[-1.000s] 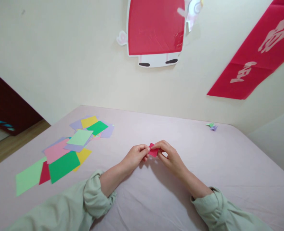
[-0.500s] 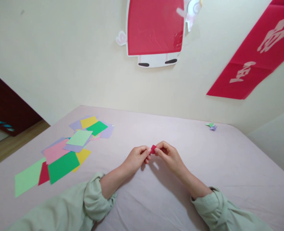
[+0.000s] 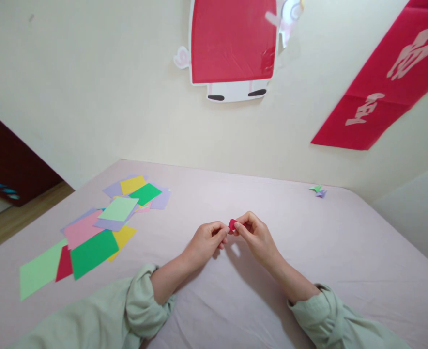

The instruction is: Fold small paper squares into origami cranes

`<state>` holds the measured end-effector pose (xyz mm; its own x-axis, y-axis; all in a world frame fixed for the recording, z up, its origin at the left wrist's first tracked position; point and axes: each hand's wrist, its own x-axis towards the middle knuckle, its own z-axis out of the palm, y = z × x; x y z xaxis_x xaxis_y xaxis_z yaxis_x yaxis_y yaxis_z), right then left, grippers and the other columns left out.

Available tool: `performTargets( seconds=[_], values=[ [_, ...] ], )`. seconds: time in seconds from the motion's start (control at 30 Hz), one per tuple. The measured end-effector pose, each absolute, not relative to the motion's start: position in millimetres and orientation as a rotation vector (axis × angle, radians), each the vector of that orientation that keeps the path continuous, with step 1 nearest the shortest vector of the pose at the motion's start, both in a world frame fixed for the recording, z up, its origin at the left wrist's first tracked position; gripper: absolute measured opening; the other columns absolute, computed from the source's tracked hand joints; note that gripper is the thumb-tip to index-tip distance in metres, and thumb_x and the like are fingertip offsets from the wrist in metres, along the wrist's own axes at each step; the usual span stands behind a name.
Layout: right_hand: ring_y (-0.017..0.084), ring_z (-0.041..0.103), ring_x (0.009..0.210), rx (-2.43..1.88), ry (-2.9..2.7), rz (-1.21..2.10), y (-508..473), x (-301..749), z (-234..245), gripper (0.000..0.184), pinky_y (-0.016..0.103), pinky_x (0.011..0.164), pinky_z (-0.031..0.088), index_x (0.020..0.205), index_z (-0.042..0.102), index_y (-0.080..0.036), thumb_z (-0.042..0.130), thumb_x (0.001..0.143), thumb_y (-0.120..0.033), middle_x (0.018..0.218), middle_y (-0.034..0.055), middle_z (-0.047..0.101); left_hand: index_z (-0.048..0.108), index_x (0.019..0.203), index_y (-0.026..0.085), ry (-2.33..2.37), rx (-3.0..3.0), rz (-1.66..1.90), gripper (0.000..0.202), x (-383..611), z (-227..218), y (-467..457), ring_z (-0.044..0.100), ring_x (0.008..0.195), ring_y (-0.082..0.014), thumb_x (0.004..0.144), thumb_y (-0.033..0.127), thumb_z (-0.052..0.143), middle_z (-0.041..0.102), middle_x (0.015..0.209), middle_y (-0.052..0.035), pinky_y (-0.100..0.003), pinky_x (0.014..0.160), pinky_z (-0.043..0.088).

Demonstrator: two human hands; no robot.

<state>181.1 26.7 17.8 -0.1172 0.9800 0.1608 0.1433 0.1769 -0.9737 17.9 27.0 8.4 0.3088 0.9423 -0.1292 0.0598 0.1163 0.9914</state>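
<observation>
A small folded piece of red paper [image 3: 232, 225] is held just above the cloth-covered table [image 3: 214, 300], near its middle. My left hand [image 3: 211, 241] pinches its lower left side between thumb and fingers. On the other side my right hand [image 3: 253, 233] grips it with thumb and forefinger, so both hands are closed on the same paper. Fingertips hide much of it, and its exact folds are too small to make out.
Loose coloured paper sheets [image 3: 95, 248] lie overlapping on the left of the table. Two small folded paper pieces, one green [image 3: 316, 188] and one purple [image 3: 321, 194], sit at the far right edge. A wall with a red banner [image 3: 377, 87] rises behind.
Both hands keep hold of the red paper. The left thumb has shifted slightly right along it, and the right hand has risen a little.
</observation>
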Motion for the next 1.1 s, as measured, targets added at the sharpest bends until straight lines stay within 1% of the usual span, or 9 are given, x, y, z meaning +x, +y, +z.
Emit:
performTargets(
  seconds=[0.2,0.43,0.57,0.67,0.83,0.97,1.1],
  values=[
    [0.016,0.059,0.067,-1.164,-1.48,1.064,27.7,182.8,15.4,0.024,0.029,0.064,0.046,0.076,0.055,-0.019,0.061,0.084,-0.04,0.071,0.001,0.06,0.059,0.075,0.015,1.039,1.273,0.876,0.032,19.3,10.7,24.8,0.049,0.051,-0.0087,0.08,0.047,0.057,0.054,0.063,0.0018,-0.018,0.043,0.038],
    [0.015,0.059,0.07,-1.101,-1.483,1.046,28.3,181.9,10.2,0.018,0.028,0.064,0.049,0.087,0.051,-0.02,0.06,0.086,-0.036,0.08,0.0003,0.058,0.063,0.083,0.014,1.04,1.295,0.888,0.028,18.6,7.1,26.4,0.055,0.059,-0.0102,0.083,0.041,0.057,0.059,0.071,-0.001,-0.02,0.051,0.042],
    [0.014,0.058,0.07,-1.109,-1.551,1.005,27.9,182.7,8.7,0.014,0.028,0.065,0.049,0.089,0.053,-0.02,0.057,0.088,-0.033,0.082,0.001,0.058,0.065,0.088,0.013,1.025,1.325,0.925,0.025,18.4,6.2,27.6,0.057,0.064,-0.0111,0.083,0.037,0.059,0.061,0.074,-0.002,-0.022,0.059,0.044],
    [0.014,0.057,0.069,-1.136,-1.59,0.955,27.1,183.1,10.2,0.011,0.028,0.065,0.048,0.089,0.054,-0.02,0.056,0.088,-0.031,0.081,0.0006,0.058,0.066,0.091,0.014,1.031,1.331,0.945,0.026,18.2,8.3,27.3,0.058,0.066,-0.0122,0.083,0.037,0.058,0.063,0.075,-0.0025,-0.022,0.06,0.045],
    [0.014,0.059,0.068,-1.156,-1.641,0.933,25.0,182.2,13.5,0.009,0.027,0.064,0.047,0.088,0.055,-0.02,0.055,0.089,-0.029,0.081,0.0001,0.059,0.065,0.085,0.014,1.048,1.32,0.988,0.031,18.2,10.8,27.4,0.06,0.067,-0.0134,0.087,0.041,0.051,0.065,0.072,-0.0033,-0.024,0.064,0.047],
    [0.014,0.059,0.068,-1.167,-1.675,0.934,24.1,182.2,13.7,0.01,0.027,0.063,0.046,0.087,0.055,-0.02,0.054,0.089,-0.03,0.081,0.0003,0.06,0.066,0.085,0.015,1.056,1.339,0.993,0.024,18.2,10.2,28.3,0.059,0.067,-0.013,0.085,0.035,0.055,0.066,0.076,-0.0034,-0.024,0.066,0.047],
    [0.014,0.06,0.068,-1.183,-1.672,0.947,23.4,181.7,15.4,0.01,0.027,0.064,0.046,0.086,0.056,-0.02,0.054,0.089,-0.03,0.08,0.0004,0.06,0.067,0.088,0.015,1.049,1.412,0.966,0.023,17.5,8.6,27.0,0.059,0.071,-0.0127,0.088,0.031,0.051,0.066,0.08,-0.0032,-0.023,0.067,0.046]
  ],
)
